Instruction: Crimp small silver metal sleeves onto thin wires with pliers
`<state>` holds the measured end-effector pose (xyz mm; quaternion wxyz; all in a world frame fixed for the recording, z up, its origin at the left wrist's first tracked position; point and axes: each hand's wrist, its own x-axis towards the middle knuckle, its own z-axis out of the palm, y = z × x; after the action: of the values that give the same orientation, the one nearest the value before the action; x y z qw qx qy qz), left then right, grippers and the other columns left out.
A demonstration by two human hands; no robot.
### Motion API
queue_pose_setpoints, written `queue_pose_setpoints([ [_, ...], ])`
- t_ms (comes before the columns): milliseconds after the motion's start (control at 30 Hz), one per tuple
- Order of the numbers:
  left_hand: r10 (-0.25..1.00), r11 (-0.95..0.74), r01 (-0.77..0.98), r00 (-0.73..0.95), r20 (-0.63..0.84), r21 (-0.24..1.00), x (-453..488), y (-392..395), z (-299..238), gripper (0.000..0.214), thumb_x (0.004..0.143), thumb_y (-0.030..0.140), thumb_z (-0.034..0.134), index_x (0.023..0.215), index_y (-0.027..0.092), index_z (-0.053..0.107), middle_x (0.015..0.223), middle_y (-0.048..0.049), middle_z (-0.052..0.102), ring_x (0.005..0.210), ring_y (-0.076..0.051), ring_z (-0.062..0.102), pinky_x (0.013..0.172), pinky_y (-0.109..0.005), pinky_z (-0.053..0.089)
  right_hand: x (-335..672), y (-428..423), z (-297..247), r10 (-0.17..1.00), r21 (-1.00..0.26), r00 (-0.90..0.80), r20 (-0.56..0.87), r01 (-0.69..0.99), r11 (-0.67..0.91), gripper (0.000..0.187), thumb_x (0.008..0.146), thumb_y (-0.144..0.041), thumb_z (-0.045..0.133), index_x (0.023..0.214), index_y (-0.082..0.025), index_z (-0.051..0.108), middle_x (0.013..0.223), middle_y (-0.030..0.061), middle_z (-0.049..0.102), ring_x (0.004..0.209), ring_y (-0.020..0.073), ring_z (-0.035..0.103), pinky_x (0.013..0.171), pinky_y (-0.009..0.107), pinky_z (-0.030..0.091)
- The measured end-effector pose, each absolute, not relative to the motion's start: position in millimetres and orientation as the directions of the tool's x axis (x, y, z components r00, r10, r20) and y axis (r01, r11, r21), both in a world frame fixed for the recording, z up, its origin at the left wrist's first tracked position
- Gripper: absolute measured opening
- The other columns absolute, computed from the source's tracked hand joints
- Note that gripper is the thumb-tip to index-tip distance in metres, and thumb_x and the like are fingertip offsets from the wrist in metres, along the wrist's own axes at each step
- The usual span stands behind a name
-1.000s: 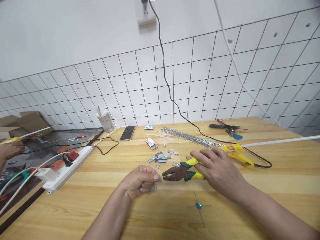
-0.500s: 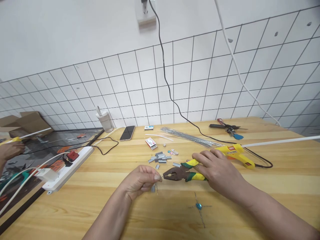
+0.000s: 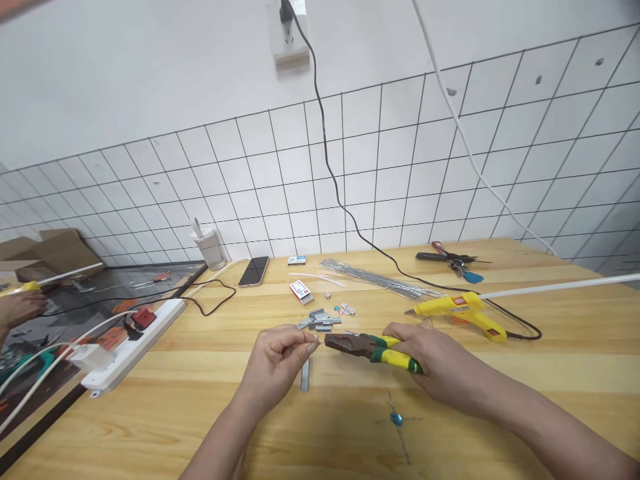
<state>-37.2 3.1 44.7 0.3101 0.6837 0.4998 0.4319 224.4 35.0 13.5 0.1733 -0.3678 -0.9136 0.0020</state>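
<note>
My left hand (image 3: 279, 359) is pinched shut on a thin piece of wire (image 3: 311, 341) above the wooden table (image 3: 550, 373). My right hand (image 3: 435, 363) grips the yellow-and-green handles of rusty pliers (image 3: 367, 347), whose closed jaws point left and meet the wire at my left fingertips. A strip of staples (image 3: 305, 375) lies on the table just below the pinch. In front of my right wrist lies a small wire cross with a blue bead (image 3: 397, 419).
A yellow glue gun (image 3: 463, 310) with a black cord lies behind my right hand. Loose staple strips (image 3: 319, 320), a small box (image 3: 301, 291), a bundle of wires (image 3: 380, 277), a phone (image 3: 254, 270), scissors (image 3: 450, 257) and a power strip (image 3: 133, 340) lie around. Another person's hand (image 3: 20, 307) works at far left.
The pliers' jaws have shut and rolled over in my right hand, now gripped tighter on the wire. My left hand lifted slightly off the staple strip. The view tilted down a little.
</note>
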Motion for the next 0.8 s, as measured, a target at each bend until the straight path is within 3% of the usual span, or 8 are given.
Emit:
queue_pose_setpoints([
  [133,0.876,-0.471,0.543,0.197,0.440,0.695,-34.1,-3.8,47.3,0.019,0.076,0.026,0.057,0.070,0.021,0.073,0.050,-0.0023,0.049,0.052,-0.015,0.043,0.054,-0.026,0.032,234.2,30.4,21.2,0.611,-0.296,-0.758,0.230,0.544,0.785,0.043,0.069,0.004,0.044,0.082,-0.031,0.065,0.079,-0.0064,0.062,0.061,0.0088,0.055,0.054,0.018,0.036],
  [200,0.863,-0.495,0.532,0.206,0.462,0.687,-31.8,-5.4,46.8,0.017,0.075,0.024,0.058,0.072,0.022,0.074,0.050,-0.0022,0.048,0.052,-0.015,0.043,0.056,-0.026,0.032,237.5,27.8,27.7,0.601,-0.414,-0.788,0.134,0.506,0.756,0.045,0.072,0.003,0.044,0.086,-0.034,0.066,0.082,-0.0075,0.062,0.066,0.0080,0.058,0.053,0.016,0.038],
  [267,0.886,-0.455,0.514,0.182,0.426,0.727,-29.8,-5.2,45.8,0.015,0.074,0.025,0.060,0.070,0.022,0.074,0.051,-0.0024,0.049,0.052,-0.015,0.042,0.056,-0.027,0.032,238.3,26.3,32.8,0.601,-0.451,-0.794,0.095,0.504,0.737,0.043,0.072,0.001,0.045,0.087,-0.034,0.066,0.082,-0.0071,0.062,0.068,0.0084,0.059,0.053,0.016,0.039],
  [333,0.938,-0.340,0.451,0.106,0.329,0.825,-28.9,-3.1,44.1,0.016,0.072,0.029,0.061,0.064,0.019,0.072,0.053,-0.0028,0.052,0.054,-0.014,0.043,0.056,-0.026,0.032,237.4,27.0,34.3,0.632,-0.365,-0.759,0.157,0.551,0.751,0.041,0.072,0.000,0.045,0.087,-0.032,0.065,0.083,-0.0053,0.062,0.069,0.0099,0.058,0.055,0.018,0.040],
  [433,0.995,-0.100,0.219,-0.004,0.103,0.971,-30.4,2.4,40.0,0.021,0.066,0.036,0.067,0.061,0.016,0.068,0.057,-0.0023,0.055,0.057,-0.013,0.043,0.055,-0.024,0.032,235.1,31.9,30.4,0.677,-0.125,-0.641,0.361,0.686,0.717,0.044,0.068,0.002,0.042,0.087,-0.029,0.065,0.088,-0.0008,0.063,0.069,0.0136,0.056,0.058,0.024,0.038],
  [567,0.997,0.066,0.047,-0.029,-0.065,0.997,-33.0,7.9,34.6,0.027,0.057,0.039,0.073,0.057,0.013,0.064,0.051,0.0025,0.048,0.045,-0.005,0.026,0.045,-0.021,0.019,233.5,40.1,23.1,0.611,0.107,-0.531,0.587,0.799,0.592,0.049,0.056,0.004,0.040,0.083,-0.027,0.067,0.100,0.0038,0.061,0.080,0.0194,0.053,0.067,0.033,0.034],
  [800,0.991,0.134,-0.065,0.016,-0.133,0.989,-32.0,8.0,33.8,0.030,0.055,0.038,0.075,0.052,0.013,0.057,0.043,0.0076,0.036,0.041,-0.003,0.016,0.045,-0.022,0.007,227.8,42.4,19.4,0.474,0.303,-0.570,0.671,0.794,0.526,0.032,0.064,0.004,0.042,0.073,-0.018,0.063,0.118,0.0103,0.056,0.095,0.0243,0.050,0.078,0.042,0.030],
])
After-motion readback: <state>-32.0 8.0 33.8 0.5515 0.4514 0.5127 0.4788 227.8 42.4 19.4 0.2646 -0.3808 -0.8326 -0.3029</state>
